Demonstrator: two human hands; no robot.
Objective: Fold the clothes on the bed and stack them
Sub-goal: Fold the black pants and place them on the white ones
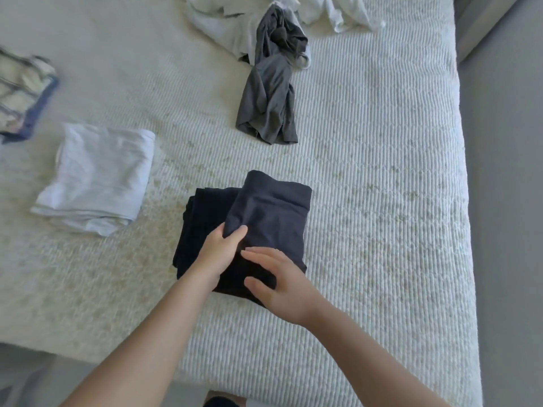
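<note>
The left hand pinches a corner of the navy cloth between thumb and fingers, lifting that fold slightly off the layers below. The right hand lies flat and unclenched, fingers spread, pressing on the near part of the same dark garment, just at 5 o'clock from the left hand. Both bare forearms reach in from the bottom edge.

The navy cloth sits partly folded near the middle of the bed, a lighter blue-grey flap turned over a darker, almost black layer (whether these are one garment or two I cannot tell).

At 10 o'clock from the hands, well apart, lies a folded white stack, its edges roughly squared. Farther out at 10 o'clock, at the left edge, is a striped pile with a blue border, blurred. At 12 o'clock, well apart from the hands, a grey garment lies crumpled and unfolded, its far end touching a heap of white clothes at the top of the view. At 3 o'clock the bed ends at a grey floor.
</note>
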